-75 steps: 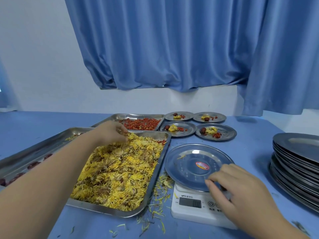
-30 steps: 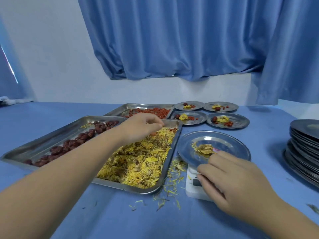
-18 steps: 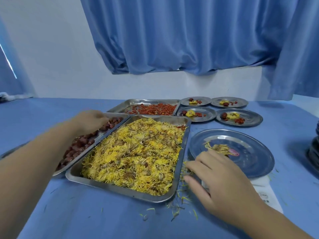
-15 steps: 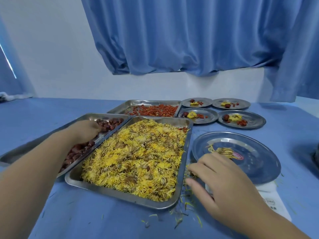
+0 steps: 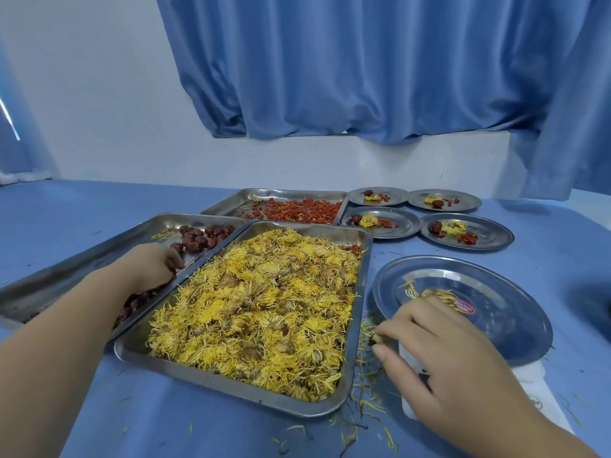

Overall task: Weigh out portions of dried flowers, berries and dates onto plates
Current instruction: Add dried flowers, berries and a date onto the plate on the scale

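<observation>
Your left hand, at the left of the frame, reaches down into the date tray with its fingers curled among the dried red dates. The knuckles hide whether one is already pinched. These dates look firm, wrinkled and light, so a thumb-and-two-finger pinch across the middle should carry one safely.

Rim to rim on its right sits the flower tray, heaped with dried chrysanthemum flowers. They look featherlight and brittle and shed petals, so lift whole heads in a loose pinch and don't squeeze.

At upper centre, the berry tray holds a thin layer of goji berries. They are small and likely to roll, so gather them with cupped fingertips.

Your right hand, at lower right, lies over the near corner of the white scale with its fingers loosely bent. Its tips meet a petal scrap, but you can't tell if they pinch it.

On the scale, the steel plate carries only a flower tuft, so dates and berries are not yet added. Four filled plates wait at upper right.
</observation>
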Motion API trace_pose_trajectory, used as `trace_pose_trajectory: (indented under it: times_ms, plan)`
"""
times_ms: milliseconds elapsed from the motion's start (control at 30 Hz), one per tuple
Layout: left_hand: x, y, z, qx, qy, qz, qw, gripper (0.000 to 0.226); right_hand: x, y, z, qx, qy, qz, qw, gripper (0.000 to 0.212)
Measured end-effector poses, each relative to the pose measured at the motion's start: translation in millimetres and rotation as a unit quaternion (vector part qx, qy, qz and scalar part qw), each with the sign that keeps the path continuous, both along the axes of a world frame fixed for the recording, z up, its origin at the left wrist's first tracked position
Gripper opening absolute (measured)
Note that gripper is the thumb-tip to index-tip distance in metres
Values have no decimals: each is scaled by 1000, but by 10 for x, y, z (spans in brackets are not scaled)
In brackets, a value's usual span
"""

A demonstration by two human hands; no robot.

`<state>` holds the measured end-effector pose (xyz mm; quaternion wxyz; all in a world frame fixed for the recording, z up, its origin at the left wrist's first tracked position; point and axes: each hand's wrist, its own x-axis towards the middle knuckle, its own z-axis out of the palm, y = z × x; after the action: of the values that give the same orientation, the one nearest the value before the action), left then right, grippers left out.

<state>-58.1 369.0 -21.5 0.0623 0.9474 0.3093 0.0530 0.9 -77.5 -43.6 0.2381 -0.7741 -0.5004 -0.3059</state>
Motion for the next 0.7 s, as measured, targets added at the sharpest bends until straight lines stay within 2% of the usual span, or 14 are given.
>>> trace_pose_trajectory:
  times_ms: [167, 333, 433, 533, 700]
  plan:
    - [-45, -143, 158, -14, -107, -26, 994, 11, 18, -8, 5, 6, 2, -3, 1000, 27]
    - [56, -617, 426, -3, -166, -98, 981, 9, 44, -95, 59, 41, 18, -23, 999, 28]
    - [154, -1044, 559, -45, -199, -152, 967, 9, 96, -209, 107, 97, 49, -47, 993, 26]
    - [274, -1570, 626, -73, -178, -227, 955, 12, 174, -339, 149, 158, 94, -76, 980, 16]
    - [478, -2381, 608, -30, -101, -350, 931, 22, 226, -480, 185, 210, 126, -98, 965, 15]
